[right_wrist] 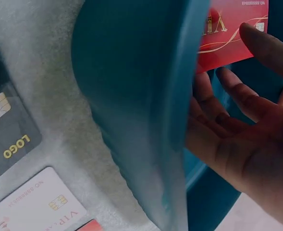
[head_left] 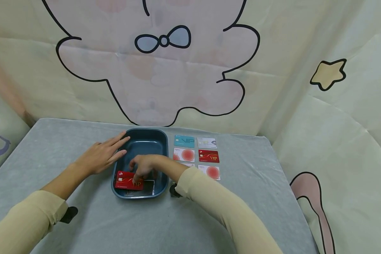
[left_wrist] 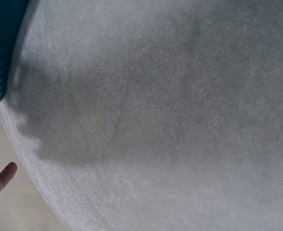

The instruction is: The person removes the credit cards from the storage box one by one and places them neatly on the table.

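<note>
A dark teal tray point(head_left: 141, 133) stands on the cloth, and my left hand point(head_left: 100, 155) lies along its left rim with straight, spread fingers. My right hand point(head_left: 144, 165) reaches into the tray's near part. Its thumb is over a red VIP card point(head_left: 125, 180), while the other fingers, bent and apart from the thumb, show just past the card's edge in the right wrist view. Beneath the red card, a black card point(head_left: 148, 188) is partly covered. A few fingertips point(left_wrist: 4, 177) show at the left edge of the left wrist view.
Right of the tray, cards lie in two columns: a teal VIP card point(head_left: 184, 141), a pale card point(head_left: 207, 143), another red card point(head_left: 209, 156) and white cards with a red circle point(head_left: 188, 154). A black LOGO card point(right_wrist: 16, 130) lies beside the tray. A patterned curtain point(head_left: 273, 70) hangs behind.
</note>
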Tool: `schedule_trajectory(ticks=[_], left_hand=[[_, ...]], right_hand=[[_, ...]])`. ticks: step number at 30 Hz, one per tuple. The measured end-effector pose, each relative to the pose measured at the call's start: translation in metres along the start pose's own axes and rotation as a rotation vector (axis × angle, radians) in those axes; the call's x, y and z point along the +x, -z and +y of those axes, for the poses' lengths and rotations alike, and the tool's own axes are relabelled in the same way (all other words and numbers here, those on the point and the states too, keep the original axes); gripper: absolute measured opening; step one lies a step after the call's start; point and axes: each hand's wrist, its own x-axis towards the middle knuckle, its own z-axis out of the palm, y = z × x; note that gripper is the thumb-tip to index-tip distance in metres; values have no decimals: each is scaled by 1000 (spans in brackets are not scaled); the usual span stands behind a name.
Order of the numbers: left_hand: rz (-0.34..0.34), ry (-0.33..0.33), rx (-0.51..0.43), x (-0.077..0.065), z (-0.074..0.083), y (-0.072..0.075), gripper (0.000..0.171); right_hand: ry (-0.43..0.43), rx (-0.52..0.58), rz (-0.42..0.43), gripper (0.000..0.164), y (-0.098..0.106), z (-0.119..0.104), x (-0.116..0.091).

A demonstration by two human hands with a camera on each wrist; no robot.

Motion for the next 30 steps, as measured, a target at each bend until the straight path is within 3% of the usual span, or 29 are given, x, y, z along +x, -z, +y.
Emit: schedule_trajectory(ticks=[11,19,25,30], left_hand=[[2,2,-1,0,1,1,59],[3,-1,-2,0,1,0,59],[29,-21,3,-1,0,-1,58],[37,-23,0,-1,-1,0,58]], right_hand=[[-14,-59,32,17,-7,-6,3],[1,-106,-9,11,-8,-9,2],[133,-250,-20,12,-5,-8,-2],[225,-326,50,10,1,-8,-12]])
